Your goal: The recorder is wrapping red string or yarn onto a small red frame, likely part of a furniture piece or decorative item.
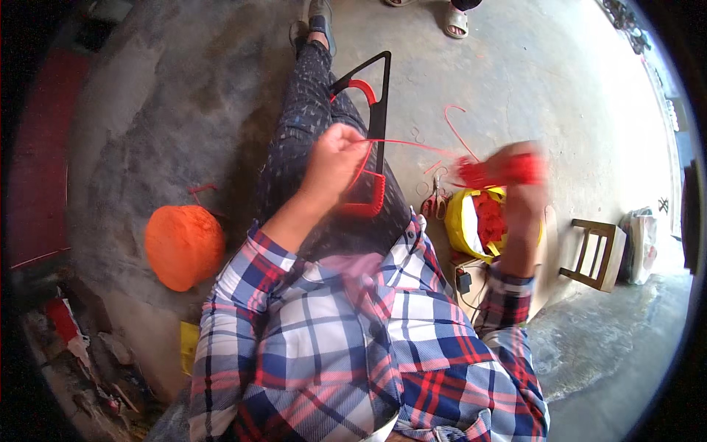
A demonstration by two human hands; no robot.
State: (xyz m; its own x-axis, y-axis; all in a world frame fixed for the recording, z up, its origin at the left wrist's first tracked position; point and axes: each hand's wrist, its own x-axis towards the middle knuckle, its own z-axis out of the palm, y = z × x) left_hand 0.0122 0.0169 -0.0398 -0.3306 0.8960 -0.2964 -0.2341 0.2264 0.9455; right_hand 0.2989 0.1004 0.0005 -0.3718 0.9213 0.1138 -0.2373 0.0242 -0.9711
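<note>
Across my lap lies a black angular frame (378, 118), partly wrapped in red along a curved piece and at its near end. My left hand (337, 156) is closed in a pinch beside the frame, on a thin red cord (412, 144). That cord stretches taut to the right, and a strand also drops from my fingers toward the wrapped near end. Out to the right, my right hand (508, 171) is smeared by motion but closed around a red bundle of cord (526, 169). My left hand hides part of the frame.
A yellow bag (461, 221) of red material stands at my right, with scissors (436, 200) beside it. Farther right is a small wooden stool (595, 254). An orange rounded object (184, 247) sits on the floor at left. Another person's shoe (456, 22) shows at the top.
</note>
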